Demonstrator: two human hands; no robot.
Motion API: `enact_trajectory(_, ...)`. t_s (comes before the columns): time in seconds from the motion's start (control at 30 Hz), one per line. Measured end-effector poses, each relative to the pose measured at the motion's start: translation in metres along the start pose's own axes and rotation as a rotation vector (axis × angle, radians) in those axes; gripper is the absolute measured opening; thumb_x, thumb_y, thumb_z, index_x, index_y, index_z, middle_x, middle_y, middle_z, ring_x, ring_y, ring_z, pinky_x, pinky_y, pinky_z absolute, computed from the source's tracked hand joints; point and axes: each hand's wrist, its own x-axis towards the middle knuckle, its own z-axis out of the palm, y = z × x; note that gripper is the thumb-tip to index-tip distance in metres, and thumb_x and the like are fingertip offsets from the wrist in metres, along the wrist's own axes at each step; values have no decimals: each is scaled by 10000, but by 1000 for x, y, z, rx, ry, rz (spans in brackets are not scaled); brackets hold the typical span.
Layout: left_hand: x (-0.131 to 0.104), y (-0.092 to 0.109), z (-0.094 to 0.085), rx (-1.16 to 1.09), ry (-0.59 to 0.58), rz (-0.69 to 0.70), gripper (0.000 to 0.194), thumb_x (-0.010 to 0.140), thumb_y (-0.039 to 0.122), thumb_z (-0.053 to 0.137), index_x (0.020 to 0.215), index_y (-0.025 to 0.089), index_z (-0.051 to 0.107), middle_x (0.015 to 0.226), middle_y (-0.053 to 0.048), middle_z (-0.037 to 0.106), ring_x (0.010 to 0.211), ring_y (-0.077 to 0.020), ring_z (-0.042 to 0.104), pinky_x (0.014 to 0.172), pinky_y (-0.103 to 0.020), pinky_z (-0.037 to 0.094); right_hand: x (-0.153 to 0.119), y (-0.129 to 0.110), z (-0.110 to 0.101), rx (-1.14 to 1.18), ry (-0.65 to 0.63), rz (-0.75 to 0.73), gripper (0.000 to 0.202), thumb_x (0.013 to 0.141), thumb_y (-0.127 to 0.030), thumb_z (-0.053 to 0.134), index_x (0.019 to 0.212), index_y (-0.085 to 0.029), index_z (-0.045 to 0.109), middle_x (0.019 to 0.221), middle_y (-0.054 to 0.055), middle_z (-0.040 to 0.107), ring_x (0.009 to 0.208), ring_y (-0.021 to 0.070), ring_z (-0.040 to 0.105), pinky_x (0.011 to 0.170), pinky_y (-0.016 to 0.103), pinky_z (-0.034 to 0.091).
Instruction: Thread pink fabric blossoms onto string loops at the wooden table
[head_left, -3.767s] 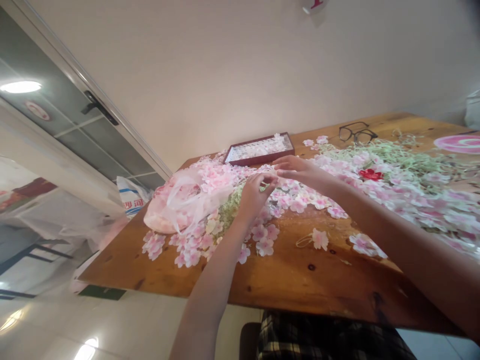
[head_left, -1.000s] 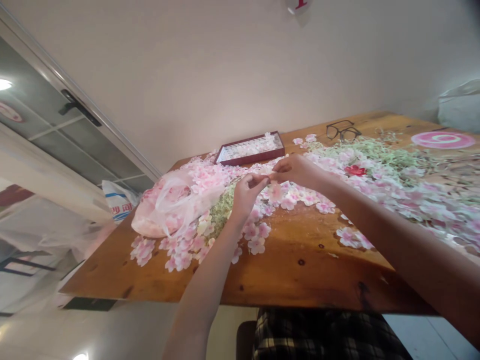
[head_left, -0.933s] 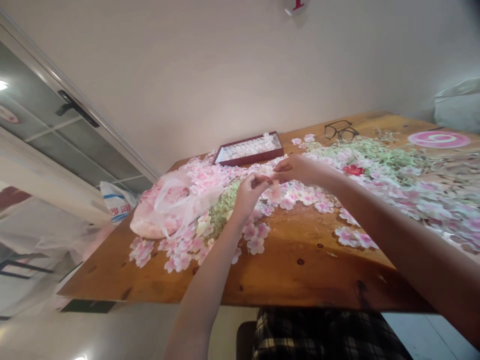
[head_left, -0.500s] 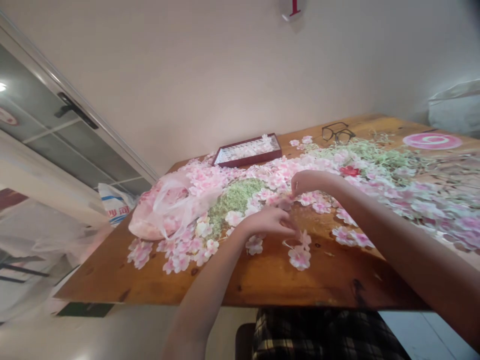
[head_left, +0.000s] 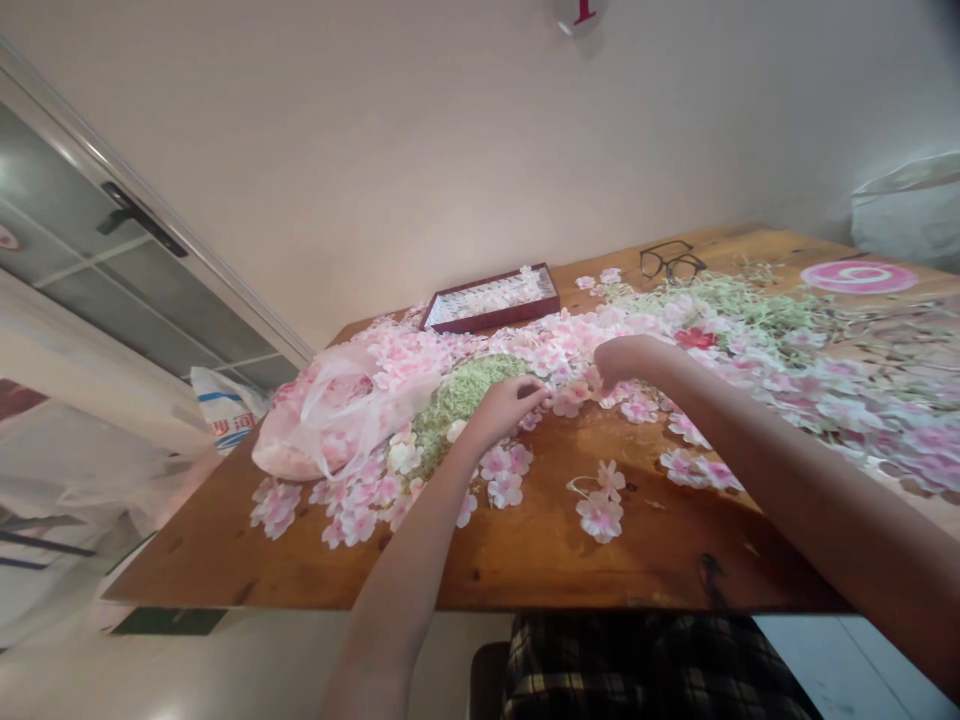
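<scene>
My left hand [head_left: 514, 403] is over the middle of the pile, thumb and fingers closed together at the edge of pink blossoms; what is between the fingertips is too small to make out. To its right, my right hand [head_left: 616, 364] bends down at the pink flowers [head_left: 571, 397], its fingertips mostly hidden behind the wrist. Green filler [head_left: 469, 395] lies left of my left hand. Nearer the front edge, a small flower sprig [head_left: 600, 515] with a thin curved stem rests on the wooden table [head_left: 540, 570].
A dark red box [head_left: 491, 300] with white pieces stands at the back. Left lies a translucent bag [head_left: 322, 415] of pink petals. Glasses [head_left: 671, 263], a red flower [head_left: 696, 338], green stems [head_left: 742, 305] and a pink round disc [head_left: 859, 277] are at the right.
My left hand has moved up and away from the small sprig to the blossoms beside my right hand. My right hand has stayed nearly in place. The view has shifted slightly.
</scene>
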Motion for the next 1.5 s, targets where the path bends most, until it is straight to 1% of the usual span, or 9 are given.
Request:
enact_trajectory(0.17,2,-3,0,-26,68,-37,282,736,412,417,738,190,591,737,-28,634,653,-143,556,601,-251,401,-6,-10,-11,-296,-177,30,376,422,-176,712,289,-187,360,361,-6,417,470,172,503,457,276,358)
enact_trajectory(0.3,4,-5,1,9,106,-41,289,732,422,417,744,191,591,726,-18,629,659,-144,555,615,-252,400,-13,-21,-20,-423,-211,77,270,543,-176,641,356,-177,445,434,39,488,556,198,531,483,282,363)
enact_trajectory(0.47,5,-7,3,29,101,-38,269,737,406,420,725,192,583,729,-10,629,675,-135,559,634,-246,401,-20,-25,-32,-481,-268,91,135,612,-155,545,478,-149,562,552,76,572,583,199,543,472,267,344)
enact_trajectory(0.6,5,-2,5,-62,123,-52,272,729,421,436,761,193,581,758,-26,623,702,-142,561,651,-253,413,-26,-25,-43,-321,-177,11,118,650,-191,517,654,-146,627,653,58,607,567,154,530,487,246,346)
enact_trajectory(0.73,4,8,11,-342,155,-19,316,695,435,496,907,203,529,931,-53,582,815,-153,547,676,-255,424,-30,-36,-44,-106,-150,-191,180,686,-288,503,723,-169,633,666,17,604,559,115,501,492,221,337)
enact_trajectory(0.8,4,11,13,-474,164,-9,325,657,416,553,890,194,507,913,-52,569,808,-150,543,665,-251,428,-31,-44,-40,-47,-144,-232,193,688,-305,504,727,-169,635,652,11,599,549,104,488,488,217,328)
enact_trajectory(1.0,6,6,13,-610,246,-29,270,616,382,604,640,137,492,622,-1,515,608,-89,508,613,-224,419,-29,-52,-30,183,-173,-231,210,694,-344,521,746,-175,635,715,23,623,607,112,537,529,214,381)
enact_trajectory(1.27,8,2,10,-635,282,-24,264,634,391,585,668,131,556,643,-12,549,623,-107,548,640,-253,449,-22,-46,-23,407,-241,-130,143,686,-308,554,705,-204,650,723,23,647,681,144,589,622,252,448)
enact_trajectory(1.5,10,2,2,-605,327,-8,269,620,388,590,701,132,616,680,-28,593,642,-122,568,661,-276,467,-22,-48,-20,473,-114,-79,77,641,-242,580,651,-191,636,662,15,637,678,149,593,661,272,467)
